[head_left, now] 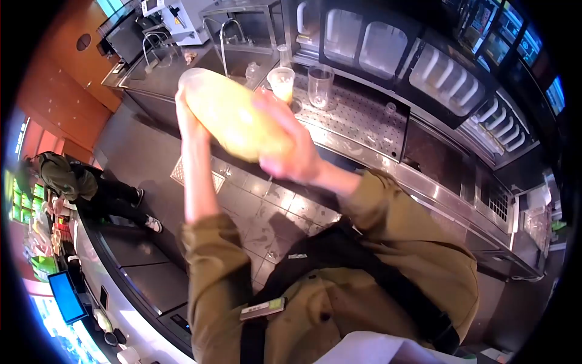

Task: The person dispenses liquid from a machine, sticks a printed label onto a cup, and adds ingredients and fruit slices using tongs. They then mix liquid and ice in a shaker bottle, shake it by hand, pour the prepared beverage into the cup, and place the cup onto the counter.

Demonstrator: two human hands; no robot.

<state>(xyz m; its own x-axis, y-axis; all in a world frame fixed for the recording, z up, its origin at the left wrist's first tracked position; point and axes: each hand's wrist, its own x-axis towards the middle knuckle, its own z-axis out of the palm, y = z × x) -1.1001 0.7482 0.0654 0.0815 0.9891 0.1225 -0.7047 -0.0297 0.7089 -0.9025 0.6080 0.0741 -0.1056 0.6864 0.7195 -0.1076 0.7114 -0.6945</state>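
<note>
Both of my hands hold a large shaker [233, 115], tilted and raised over the floor in front of the counter. It looks bright yellow, with a paler, see-through end at the upper left, and is slightly blurred. My left hand [187, 121] is closed around that paler end. Around the lower right end wraps my right hand [294, 142], its fingers partly smeared. Just beyond the shaker, a clear plastic cup [281, 82] with something pale yellow in it stands on the perforated metal drain tray [357, 112]. Beside it is a taller clear measuring cup or pitcher [320, 86].
Steel taps [223, 45] rise from the sink counter at the back left. Clear-fronted bins [382, 45] line the back of the counter. Another person [79, 182] stands at the left by a second counter [136, 327] with a screen [66, 297].
</note>
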